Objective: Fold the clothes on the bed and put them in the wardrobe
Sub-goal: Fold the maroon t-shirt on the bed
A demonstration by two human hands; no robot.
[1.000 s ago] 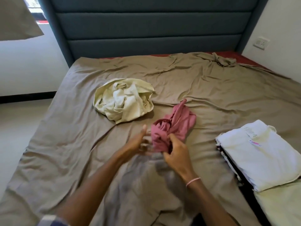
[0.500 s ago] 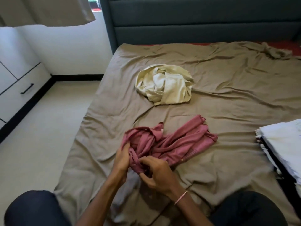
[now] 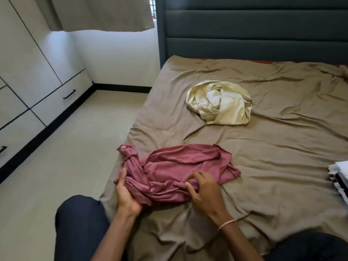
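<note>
One wide bed (image 3: 282, 147) takes up the right of the room, covered by a brown sheet (image 3: 188, 76) that is creased all over and rucked into deep folds along the near edge. A padded dark blue-grey headboard (image 3: 254, 31) rises at the far end. To the left runs pale floor (image 3: 66, 157), and beyond it a white wardrobe (image 3: 28, 63) with closed doors, drawers and black handles (image 3: 69, 94). A grey curtain (image 3: 105, 14) hangs at the far left, above the white wall.

On the sheet, well toward the far side, a cream garment (image 3: 220, 102) lies crumpled in a loose heap. At the right edge a folded pile (image 3: 339, 178) of white and dark clothes is only partly in view.

The pink shirt (image 3: 178, 166) lies bunched and twisted near the left edge of the bed, close to the person. The left hand (image 3: 126, 193) has its grip closed on the near left end of the shirt, thumb on top and fingers beneath the gathered cloth. The right hand (image 3: 205, 191), with a thin bracelet (image 3: 226, 224) at the wrist, has its grip closed on the shirt too, fingers curled into the folds at the near middle. A knee (image 3: 81, 223) in dark trousers sits just left of the bed's near corner. Nothing lies between the pink shirt and the cream garment but bare sheet.
</note>
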